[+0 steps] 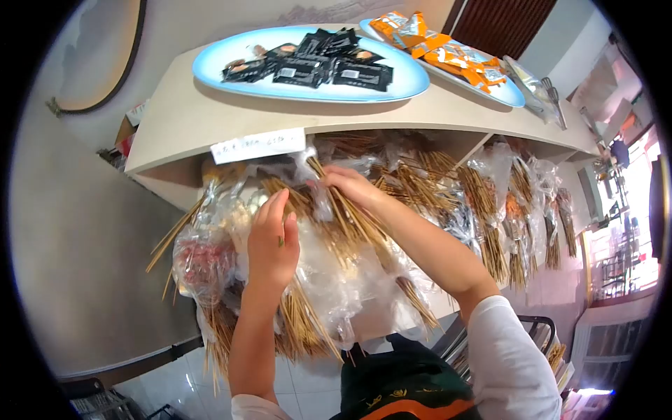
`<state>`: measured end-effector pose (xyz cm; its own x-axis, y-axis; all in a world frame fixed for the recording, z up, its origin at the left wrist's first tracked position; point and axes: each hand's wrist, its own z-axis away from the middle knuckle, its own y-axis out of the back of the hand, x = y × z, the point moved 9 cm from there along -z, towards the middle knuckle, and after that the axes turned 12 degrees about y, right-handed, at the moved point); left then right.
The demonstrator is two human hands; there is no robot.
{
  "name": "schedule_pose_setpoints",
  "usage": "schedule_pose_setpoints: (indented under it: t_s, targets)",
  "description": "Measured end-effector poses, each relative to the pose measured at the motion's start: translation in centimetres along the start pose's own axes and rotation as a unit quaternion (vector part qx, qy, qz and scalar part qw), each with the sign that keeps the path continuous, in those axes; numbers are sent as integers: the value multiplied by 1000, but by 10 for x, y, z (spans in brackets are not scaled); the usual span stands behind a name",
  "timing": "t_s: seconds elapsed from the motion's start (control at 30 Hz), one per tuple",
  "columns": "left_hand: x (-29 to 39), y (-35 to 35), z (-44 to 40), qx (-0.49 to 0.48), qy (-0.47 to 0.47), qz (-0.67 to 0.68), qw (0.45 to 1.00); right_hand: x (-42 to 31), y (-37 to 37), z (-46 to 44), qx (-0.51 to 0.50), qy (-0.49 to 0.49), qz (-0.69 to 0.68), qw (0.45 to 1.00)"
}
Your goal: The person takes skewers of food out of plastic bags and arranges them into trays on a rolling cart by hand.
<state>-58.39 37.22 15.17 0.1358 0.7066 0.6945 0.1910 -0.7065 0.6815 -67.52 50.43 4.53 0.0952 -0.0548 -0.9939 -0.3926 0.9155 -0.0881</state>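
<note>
My right hand (346, 185) is closed around a bundle of bamboo skewers (355, 222), whose upper end runs into a clear plastic bag (306, 162). To its left, my left hand (271, 234) points upward with the fingers stretched out and the thumb apart. It is beside another bundle of skewers (290, 199), and whether it touches them I cannot tell. Around and below both hands lie more bagged skewers (308, 325) with their sticks poking out. A bag with reddish food (206, 262) sits left of my left hand.
Above the open shelf is a cream counter top (280, 112). On it stand a blue-white platter (210, 77) of black packets and a second platter (514, 94) of orange packets. Tongs (554, 98) lie at the right. A handwritten paper label (259, 145) hangs on the counter edge.
</note>
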Motion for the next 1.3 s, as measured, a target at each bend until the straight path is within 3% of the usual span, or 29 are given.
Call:
schedule_pose_setpoints:
  t_s: [0.03, 0.1, 0.2, 0.27, 0.3, 0.4, 0.43, 0.47, 0.5, 0.57, 0.63, 0.7, 0.73, 0.77, 0.83, 0.87, 0.9, 0.97, 1.03, 1.17, 1.23, 1.3]
  targets:
    - [8, -5, -1, -2, -6, 5, 1000, -7, 4, 17, -4, -14, -29, 999]
    - [4, -29, 2, -79, 120, 95, 985, -23, 10, 59, 1, -2, -74, 997]
    - [34, -64, 14, -102, 148, 229, 957, -43, 15, 127, 22, -5, -204, 979]
    - [59, -89, 31, -132, 174, 298, 929, -40, 30, 172, 36, 1, -124, 992]
    - [75, -101, 40, -132, 120, 313, 933, -43, 34, 192, 47, 32, -97, 994]
    - [109, -132, 64, -170, 100, 376, 905, -47, 58, 247, 109, 48, 53, 991]
    - [111, -144, 70, -197, 144, 409, 879, -47, 71, 261, 136, 73, 107, 982]
    - [113, -156, 76, -224, 188, 438, 850, -50, 76, 277, 141, 25, 58, 988]
    - [119, -162, 78, -236, 182, 436, 849, -51, 86, 290, 154, 27, 56, 986]
    - [144, -174, 82, -301, 124, 446, 834, -45, 93, 315, 157, 25, -118, 980]
    - [168, -180, 90, -325, 128, 450, 822, -44, 109, 340, 154, 34, -97, 983]
    - [178, -195, 105, -391, 247, 476, 748, -53, 118, 361, 126, -6, -64, 990]
    - [183, -204, 110, -420, 245, 523, 700, -59, 125, 370, 138, 0, -59, 989]
    - [193, -208, 114, -426, 241, 517, 702, -60, 132, 378, 144, 7, -62, 988]
    - [214, -209, 114, -391, 191, 485, 759, -66, 149, 396, 173, 61, -34, 982]
    - [218, -211, 112, -355, 162, 453, 802, -65, 160, 403, 172, 62, 47, 982]
    - [224, -212, 112, -359, 157, 449, 803, -66, 171, 411, 177, 67, 45, 981]
    - [249, -176, 98, -245, 39, 456, 855, -62, 204, 436, 241, 10, 155, 958]
    - [272, -149, 99, -296, -1, 552, 780, -44, 226, 464, 296, -11, 21, 955]
    - [308, -140, 105, -219, -42, 542, 811, -37, 249, 510, 329, 27, -24, 944]
    - [347, -175, 129, -191, -166, 306, 918, -48, 245, 525, 356, 40, -19, 933]
    - [405, -195, 177, -162, -362, 196, 897, -78, 239, 537, 395, 45, 194, 897]
